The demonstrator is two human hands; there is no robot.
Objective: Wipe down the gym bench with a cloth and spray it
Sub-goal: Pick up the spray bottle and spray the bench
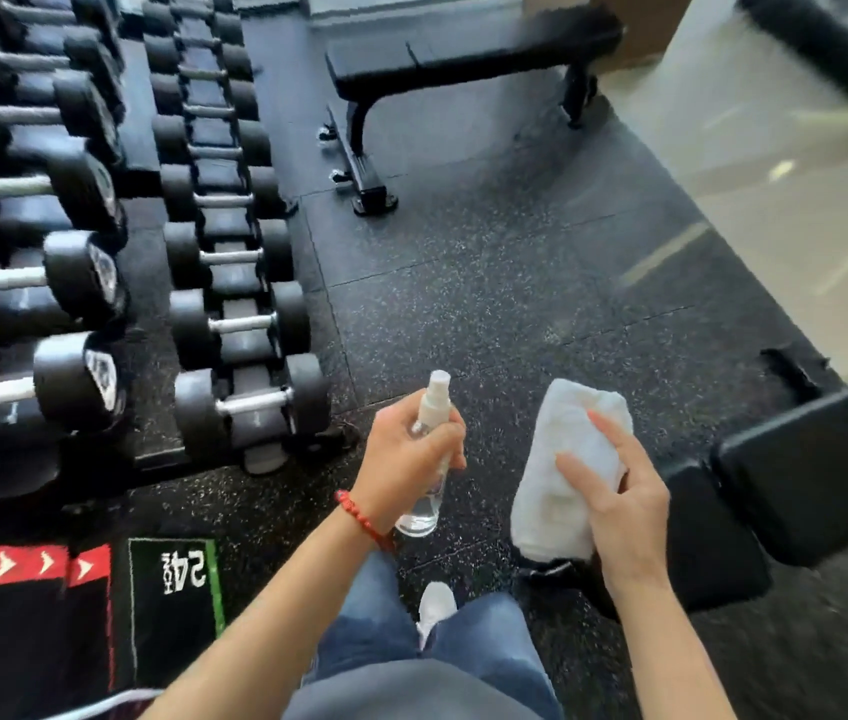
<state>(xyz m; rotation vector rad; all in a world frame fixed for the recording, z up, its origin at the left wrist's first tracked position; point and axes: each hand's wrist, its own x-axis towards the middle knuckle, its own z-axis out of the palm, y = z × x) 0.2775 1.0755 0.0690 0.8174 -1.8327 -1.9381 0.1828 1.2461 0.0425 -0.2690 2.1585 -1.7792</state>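
My left hand (406,465) grips a small clear spray bottle (424,506) with a white nozzle, held upright in front of me. My right hand (619,491) holds a folded white cloth (562,459) just to the right of the bottle. A black padded gym bench (806,470) juts in from the right, close beside my right hand, its seat pad below the cloth. A second black flat bench (468,57) stands farther off at the top middle of the view.
A long rack of black dumbbells (235,262) fills the left side. Speckled black rubber flooring (489,283) lies ahead, with pale floor (785,200) at the right. A black box with red and green markings (172,600) sits at the lower left. My shoe (435,605) shows below.
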